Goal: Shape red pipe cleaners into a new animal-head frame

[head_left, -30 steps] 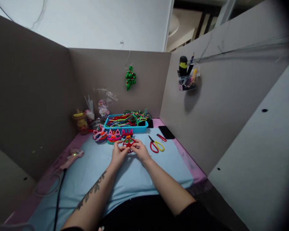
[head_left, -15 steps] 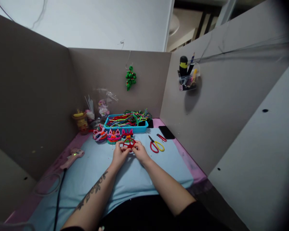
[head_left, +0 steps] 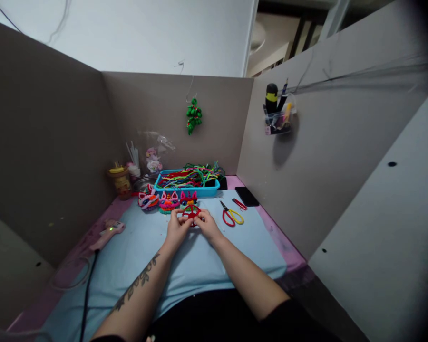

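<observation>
Between my two hands is a red wheel-shaped ring with spokes [head_left: 191, 214], which looks made of fuzzy craft stems. My left hand [head_left: 177, 229] is closed on its left side, thumb near the hub. On the right side, my right hand [head_left: 207, 225] pinches it with thumb and fingers near the middle. Just behind the ring stand colourful fuzzy animal heads: a pink and orange one [head_left: 169, 203], one with magenta ears [head_left: 188, 198] partly covered by the ring, and a pink and white one [head_left: 148, 199] at the left.
A blue tray [head_left: 185, 191] of coloured stems stands at the back. Right of my hands lie red-and-yellow scissors [head_left: 231, 214], a red-handled tool [head_left: 239, 204] and a black phone [head_left: 247, 196]. A pink glue gun [head_left: 108, 234] with a black cord lies left. Partition walls enclose the table.
My right thumb and fingers have shifted very slightly leftward on the red ring. Everything else looks the same.
</observation>
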The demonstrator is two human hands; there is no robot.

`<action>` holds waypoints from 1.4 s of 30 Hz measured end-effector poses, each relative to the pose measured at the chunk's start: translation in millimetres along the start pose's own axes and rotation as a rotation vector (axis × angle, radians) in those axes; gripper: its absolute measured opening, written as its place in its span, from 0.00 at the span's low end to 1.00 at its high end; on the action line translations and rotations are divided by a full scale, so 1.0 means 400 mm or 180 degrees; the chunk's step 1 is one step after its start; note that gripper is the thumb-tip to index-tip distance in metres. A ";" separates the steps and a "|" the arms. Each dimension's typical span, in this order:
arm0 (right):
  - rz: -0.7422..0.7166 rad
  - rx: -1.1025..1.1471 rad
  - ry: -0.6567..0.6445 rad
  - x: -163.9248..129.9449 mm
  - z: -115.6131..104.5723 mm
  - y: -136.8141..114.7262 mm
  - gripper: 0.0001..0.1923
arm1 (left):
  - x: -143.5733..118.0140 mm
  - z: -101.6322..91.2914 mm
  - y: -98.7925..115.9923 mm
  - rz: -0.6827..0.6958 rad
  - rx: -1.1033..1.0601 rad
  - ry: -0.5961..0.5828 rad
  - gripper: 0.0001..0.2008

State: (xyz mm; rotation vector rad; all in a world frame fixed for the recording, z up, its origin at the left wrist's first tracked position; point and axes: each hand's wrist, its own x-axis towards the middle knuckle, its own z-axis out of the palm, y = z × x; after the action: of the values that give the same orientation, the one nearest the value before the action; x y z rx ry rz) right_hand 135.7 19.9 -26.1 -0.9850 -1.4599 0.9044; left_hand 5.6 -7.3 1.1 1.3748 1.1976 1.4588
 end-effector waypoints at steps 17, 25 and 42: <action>-0.0006 0.0068 -0.0027 -0.001 -0.002 -0.008 0.10 | 0.002 0.002 -0.008 -0.0096 -0.0090 -0.0134 0.24; 0.0072 0.0035 0.0157 -0.001 -0.005 -0.016 0.10 | 0.011 -0.005 -0.022 0.0075 -0.0018 -0.0097 0.26; 0.0056 -0.0012 0.0159 -0.002 -0.012 -0.021 0.10 | 0.010 -0.004 -0.017 -0.0042 -0.0147 -0.0084 0.27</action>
State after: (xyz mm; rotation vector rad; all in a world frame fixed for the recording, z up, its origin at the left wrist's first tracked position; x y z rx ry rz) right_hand 139.5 16.2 -18.0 -1.0178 -1.4134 0.8840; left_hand 3.1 -1.8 -4.4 1.3486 1.1474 1.4461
